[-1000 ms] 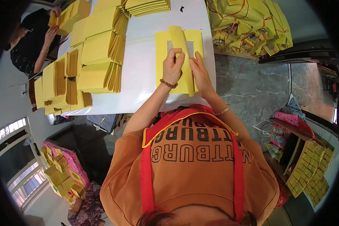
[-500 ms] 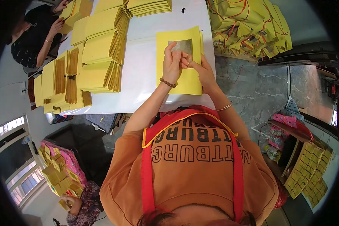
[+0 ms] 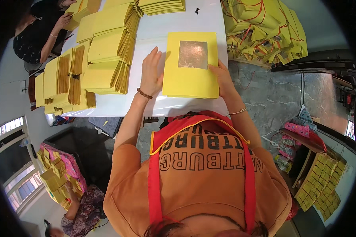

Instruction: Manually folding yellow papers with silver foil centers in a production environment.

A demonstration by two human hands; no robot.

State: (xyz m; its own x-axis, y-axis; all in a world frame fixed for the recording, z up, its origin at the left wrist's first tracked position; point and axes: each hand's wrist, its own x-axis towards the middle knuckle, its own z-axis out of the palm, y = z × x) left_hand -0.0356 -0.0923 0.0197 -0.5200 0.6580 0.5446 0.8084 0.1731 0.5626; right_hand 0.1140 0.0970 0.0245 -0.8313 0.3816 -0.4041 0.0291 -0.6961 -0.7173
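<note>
A flat yellow paper sheet with a shiny, square, metallic-looking patch lies on the white table in front of me. Another yellow edge shows just beneath it. My right hand grips its right edge, thumb on top near the patch and fingers mostly hidden at the side. Just off the left edge of the sheet, my left hand is held with its fingers stretched out and nothing in it.
Stacks of folded yellow paper fill the table's left and far side. At the right lies a heap of yellow paper pieces with red cords. A co-worker handles yellow paper at the far left; another person sits lower left by more yellow pieces.
My left hand has moved left, off the sheet and its patch, and its fingers have straightened. The patch now shows fully and looks brighter. My right hand stays at the right edge.
</note>
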